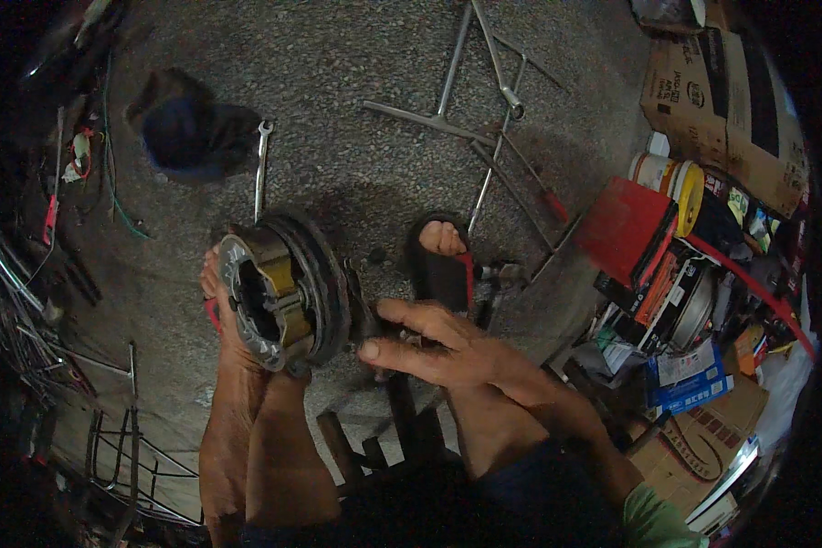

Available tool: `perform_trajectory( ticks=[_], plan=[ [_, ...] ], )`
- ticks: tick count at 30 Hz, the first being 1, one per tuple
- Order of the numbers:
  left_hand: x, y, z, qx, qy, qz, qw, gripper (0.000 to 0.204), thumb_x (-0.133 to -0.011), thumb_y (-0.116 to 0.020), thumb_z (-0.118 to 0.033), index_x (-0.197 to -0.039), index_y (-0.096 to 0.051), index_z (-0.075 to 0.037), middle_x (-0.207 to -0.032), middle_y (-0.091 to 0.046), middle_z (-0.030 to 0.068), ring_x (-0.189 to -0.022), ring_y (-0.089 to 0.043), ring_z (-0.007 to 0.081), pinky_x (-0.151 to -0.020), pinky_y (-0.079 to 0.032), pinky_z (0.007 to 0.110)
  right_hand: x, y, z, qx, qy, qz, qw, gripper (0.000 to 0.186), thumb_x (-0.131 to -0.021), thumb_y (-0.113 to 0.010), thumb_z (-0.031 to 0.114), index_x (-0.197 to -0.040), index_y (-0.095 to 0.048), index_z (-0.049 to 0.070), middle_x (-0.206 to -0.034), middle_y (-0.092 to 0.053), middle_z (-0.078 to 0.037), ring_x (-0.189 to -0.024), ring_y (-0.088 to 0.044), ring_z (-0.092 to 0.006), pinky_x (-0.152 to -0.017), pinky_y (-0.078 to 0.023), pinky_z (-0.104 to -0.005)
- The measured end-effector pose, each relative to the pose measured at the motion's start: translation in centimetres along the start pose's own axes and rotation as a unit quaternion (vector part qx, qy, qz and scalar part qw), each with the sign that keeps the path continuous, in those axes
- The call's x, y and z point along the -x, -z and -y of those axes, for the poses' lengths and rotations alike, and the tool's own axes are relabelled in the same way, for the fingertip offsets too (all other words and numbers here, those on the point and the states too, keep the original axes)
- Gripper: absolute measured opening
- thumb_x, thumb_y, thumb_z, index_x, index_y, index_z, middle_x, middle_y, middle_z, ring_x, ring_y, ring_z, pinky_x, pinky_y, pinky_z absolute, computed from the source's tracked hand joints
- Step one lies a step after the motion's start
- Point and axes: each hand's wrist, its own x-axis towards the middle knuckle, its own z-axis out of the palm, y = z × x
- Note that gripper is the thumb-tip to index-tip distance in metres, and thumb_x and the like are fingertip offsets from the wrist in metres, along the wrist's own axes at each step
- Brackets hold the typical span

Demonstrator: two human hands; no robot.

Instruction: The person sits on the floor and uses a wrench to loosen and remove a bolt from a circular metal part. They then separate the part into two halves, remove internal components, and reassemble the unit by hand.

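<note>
Over my left foot a round metal wheel hub (288, 290) is held tilted, its silver face to the left, gold-coloured metal inside and dark rings on its right side. My left hand (226, 315) is closed on its left edge, the fingers mostly hidden behind it. My right hand (434, 342) is at the hub's right side, thumb and forefinger stretched out and apart beside a dark part there. It is slightly blurred, and nothing shows clasped in it; whether the fingertips touch the dark part I cannot tell. A combination wrench (263, 169) lies on the floor just beyond the hub.
Metal T-handle wrenches (443, 119) lie on the floor ahead, near a red-handled screwdriver (554, 205). A dark blue cloth (187, 132) is at far left. Cardboard boxes (690, 96), a red box (626, 228) and tubs crowd the right. Metal racks (146, 466) stand at lower left.
</note>
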Motion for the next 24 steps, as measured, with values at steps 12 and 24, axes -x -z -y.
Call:
perform_trajectory(
  ticks=[12, 24],
  plan=[
    [2.8, 2.1, -0.3, 0.011, -0.015, 0.007, 1.000, 0.044, -0.096, -0.050, -0.039, -0.129, -0.049, -0.011, -0.124, -0.057, 0.0052, -0.106, -0.060, 0.0246, -0.086, -0.054, 0.036, -1.6, 1.2, 5.1, -0.076, -0.102, 0.224, 0.966, 0.043, -0.098, -0.047, 0.042, -0.104, -0.059, 0.001, -0.082, -0.061, -0.011, -0.079, -0.060, -0.0221, -0.073, -0.046, -0.0316],
    [3.0, 2.3, 0.9, 0.021, -0.005, 0.064, 0.998, 0.043, -0.096, -0.051, -0.038, -0.129, -0.049, -0.011, -0.123, -0.057, 0.0055, -0.106, -0.060, 0.0248, -0.086, -0.054, 0.036, -3.3, -0.2, 5.2, 0.039, -0.038, 0.242, 0.969, 0.049, -0.098, -0.042, 0.046, -0.105, -0.055, -0.001, -0.087, -0.061, -0.023, -0.087, -0.062, -0.0388, -0.076, -0.047, -0.0443]
  ],
)
